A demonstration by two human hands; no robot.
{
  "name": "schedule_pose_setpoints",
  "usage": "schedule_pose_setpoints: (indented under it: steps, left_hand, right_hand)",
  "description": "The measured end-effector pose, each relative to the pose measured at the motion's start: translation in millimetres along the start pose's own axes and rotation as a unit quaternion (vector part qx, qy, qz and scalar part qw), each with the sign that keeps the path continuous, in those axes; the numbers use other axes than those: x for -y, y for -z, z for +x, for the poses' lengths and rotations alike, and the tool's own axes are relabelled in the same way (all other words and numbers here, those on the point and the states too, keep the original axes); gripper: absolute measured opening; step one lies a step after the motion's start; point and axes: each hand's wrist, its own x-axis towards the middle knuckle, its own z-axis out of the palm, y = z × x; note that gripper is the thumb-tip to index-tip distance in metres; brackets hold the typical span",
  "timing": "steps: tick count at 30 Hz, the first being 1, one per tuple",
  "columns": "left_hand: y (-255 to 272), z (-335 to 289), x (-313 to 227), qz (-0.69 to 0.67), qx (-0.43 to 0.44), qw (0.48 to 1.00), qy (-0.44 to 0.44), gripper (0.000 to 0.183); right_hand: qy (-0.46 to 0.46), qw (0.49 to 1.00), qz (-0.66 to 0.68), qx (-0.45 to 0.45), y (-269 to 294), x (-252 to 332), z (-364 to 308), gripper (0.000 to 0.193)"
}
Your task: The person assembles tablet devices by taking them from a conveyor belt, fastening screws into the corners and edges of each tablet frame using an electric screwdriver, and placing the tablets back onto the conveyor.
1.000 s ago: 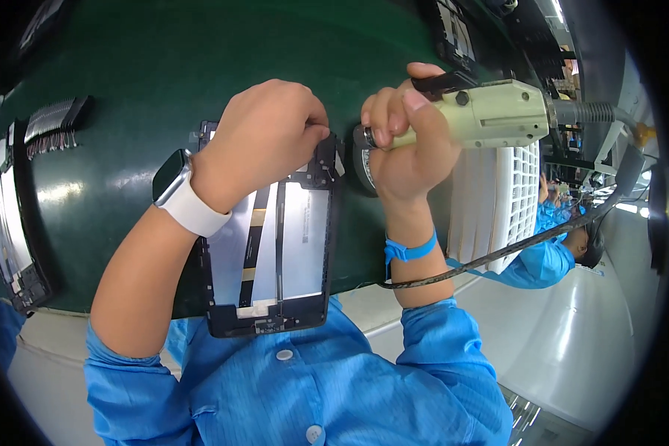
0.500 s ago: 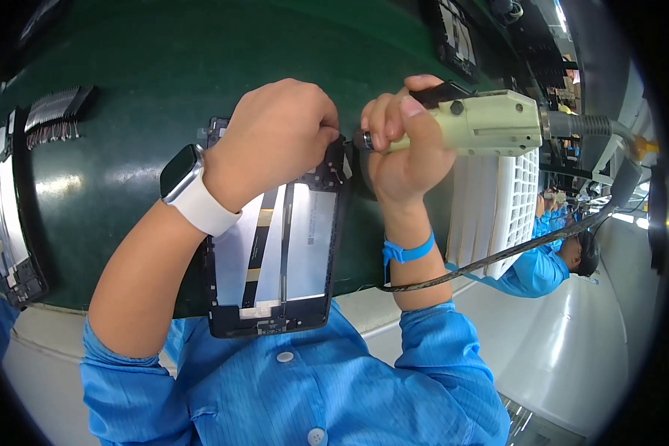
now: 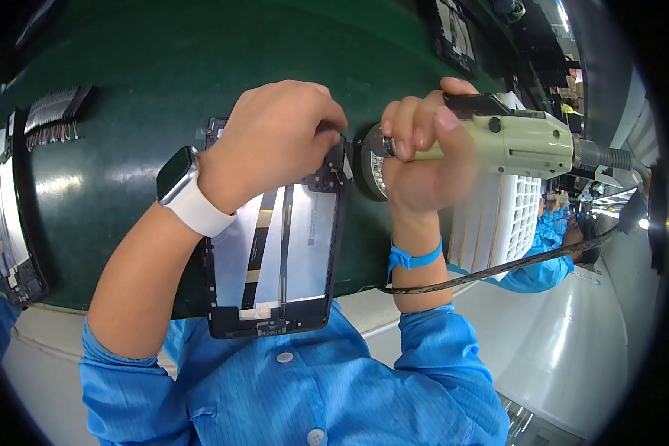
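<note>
My left hand (image 3: pixel 279 137) lies over the upper part of an opened tablet (image 3: pixel 312 245), whose silvery inside and black frame show. Its fingers are curled and pinched together at the tablet's upper right corner; whatever is between them is hidden. In my right hand (image 3: pixel 427 152) is a pale green electric screwdriver (image 3: pixel 524 145), held sideways, its tip end toward the left. That tip is over a round dish (image 3: pixel 374 167) with small shiny bits in it, just right of the tablet and apart from the tablet's corner. The right hand is partly smeared by motion.
Stacked white trays (image 3: pixel 498 223) stand at the right. A dark cable (image 3: pixel 498 271) crosses my right forearm. At the left lie another opened tablet (image 3: pixel 11 215) and a row of dark parts with wires (image 3: pixel 56 111). One more device (image 3: pixel 455 33) lies far off. A co-worker's blue sleeve (image 3: pixel 535 275) shows.
My right hand has moved right and slightly nearer with the screwdriver, away from the tablet's corner, uncovering the round dish. The left hand has barely shifted on the tablet.
</note>
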Motion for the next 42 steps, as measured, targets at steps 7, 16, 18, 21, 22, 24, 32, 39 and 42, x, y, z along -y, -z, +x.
schedule_pose_setpoints:
  steps: [7,16,18,21,22,24,32,39,42]
  left_hand:
    - [2.5,1.1,-1.9,-0.044,0.040,0.995,-0.079,0.015]
    - [3.3,2.1,-3.0,-0.035,0.050,0.995,-0.076,0.012]
    - [2.6,1.9,-3.0,-0.036,0.048,0.995,-0.080,0.012]
    - [2.8,2.0,-2.7,-0.035,0.045,0.995,-0.086,0.012]
    - [2.4,2.0,-2.8,-0.035,0.045,0.995,-0.087,0.012]
    - [2.4,2.5,-2.8,-0.030,0.046,0.994,-0.089,0.012]
    - [4.6,1.7,-2.4,-0.027,0.058,0.994,-0.084,0.012]
    - [6.4,2.6,-5.2,-0.039,0.066,0.994,-0.076,0.012]
    - [7.0,3.2,-4.5,-0.036,0.069,0.994,-0.074,0.012]
  right_hand:
    - [-0.021,0.999,0.032,0.009,-1.8,1.9,-4.4,0.033]
    - [-0.018,0.998,-0.019,0.051,-0.7,6.9,-6.9,0.038]
    - [-0.022,0.998,-0.015,0.051,-0.6,7.3,-7.0,0.038]
    - [-0.021,0.998,-0.015,0.055,-0.1,7.1,-7.1,0.038]
    - [-0.021,0.998,-0.016,0.054,0.0,7.1,-6.9,0.038]
    - [-0.007,0.998,-0.015,0.055,0.3,6.0,-6.3,0.038]
    - [-0.020,0.998,-0.021,0.052,-0.9,4.8,-8.5,0.037]
    - [-0.011,0.998,-0.034,0.050,-1.9,6.6,-8.5,0.036]
    - [-0.007,0.998,-0.036,0.049,-2.5,6.1,-7.8,0.036]
